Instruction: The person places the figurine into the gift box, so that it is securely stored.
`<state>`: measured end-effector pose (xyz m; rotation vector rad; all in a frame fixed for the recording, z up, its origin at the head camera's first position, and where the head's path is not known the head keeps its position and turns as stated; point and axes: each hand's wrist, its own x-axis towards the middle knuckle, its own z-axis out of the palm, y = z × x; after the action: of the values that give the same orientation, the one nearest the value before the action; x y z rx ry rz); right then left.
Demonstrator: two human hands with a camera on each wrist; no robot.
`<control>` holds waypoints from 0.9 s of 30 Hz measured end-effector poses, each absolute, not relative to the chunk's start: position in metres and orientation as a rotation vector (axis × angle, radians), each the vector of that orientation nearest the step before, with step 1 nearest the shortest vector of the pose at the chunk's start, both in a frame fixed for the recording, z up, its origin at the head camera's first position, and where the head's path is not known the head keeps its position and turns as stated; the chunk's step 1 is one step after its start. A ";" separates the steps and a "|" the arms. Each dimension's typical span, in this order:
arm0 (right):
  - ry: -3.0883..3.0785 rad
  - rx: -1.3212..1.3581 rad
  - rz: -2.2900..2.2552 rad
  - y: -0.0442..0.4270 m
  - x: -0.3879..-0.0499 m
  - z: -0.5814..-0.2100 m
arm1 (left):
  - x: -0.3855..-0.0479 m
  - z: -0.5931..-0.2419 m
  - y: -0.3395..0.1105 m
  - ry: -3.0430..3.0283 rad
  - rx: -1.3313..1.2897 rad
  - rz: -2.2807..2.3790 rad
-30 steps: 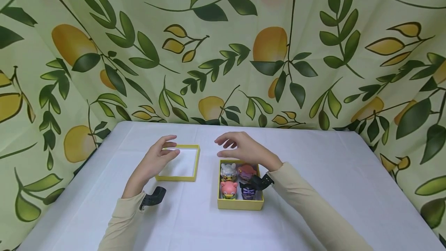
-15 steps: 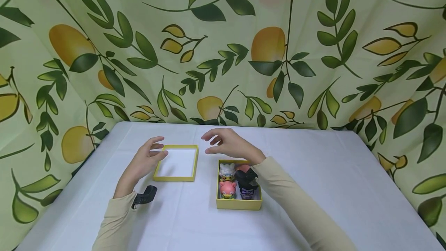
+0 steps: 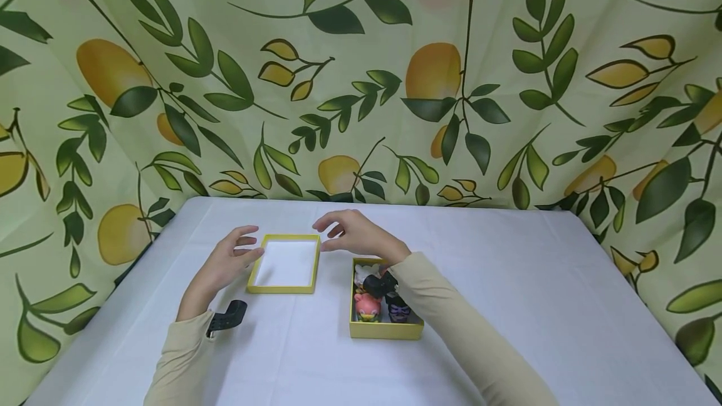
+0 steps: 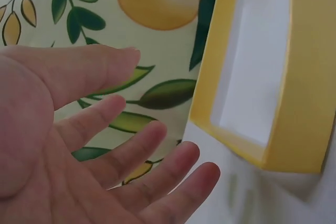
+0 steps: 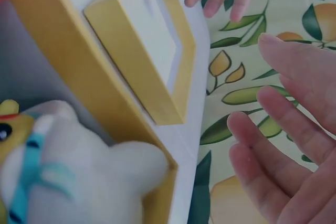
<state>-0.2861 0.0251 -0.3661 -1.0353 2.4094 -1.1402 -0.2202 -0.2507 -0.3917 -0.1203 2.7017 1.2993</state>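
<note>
A shallow yellow box lid [image 3: 281,290] with a white inside lies on the white table, hollow side up. My left hand [image 3: 224,263] hovers at its left edge, fingers spread and loosely bent. The left wrist view shows that palm [image 4: 37,150] holding nothing, apart from the lid. Near the lid's back right corner is my right hand [image 3: 363,235], its fingers bent loosely around nothing. Under the right wrist stands a yellow box [image 3: 386,331] of figurines: a pink one [image 3: 368,307], a dark purple one [image 3: 398,311] and a white one [image 5: 100,166]. The wrist camera partly hides them.
White cloth [image 3: 496,281] covers the table. A curtain printed with leaves and orange fruit [image 3: 434,71] hangs behind its back edge. Black cameras [image 3: 228,316] sit on both wrists, and the right one hangs over the figurine box.
My right hand has moved left, from above the figurine box to the lid's right side. My left hand has shifted left, from over the lid to its left edge.
</note>
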 end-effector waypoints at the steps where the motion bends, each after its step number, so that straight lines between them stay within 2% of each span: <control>1: 2.403 -1.032 -1.135 0.024 -0.287 -0.367 | -0.220 -0.392 -0.251 2.696 -0.127 1.295; 27: 2.399 -0.963 -0.916 -0.005 -0.295 -0.380 | -0.228 -0.412 -0.259 2.630 -0.228 1.255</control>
<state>-0.2954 -0.0052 -0.3804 -0.9635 2.3994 -0.9159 -0.2279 -0.2592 -0.4118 -0.2275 2.6305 1.2551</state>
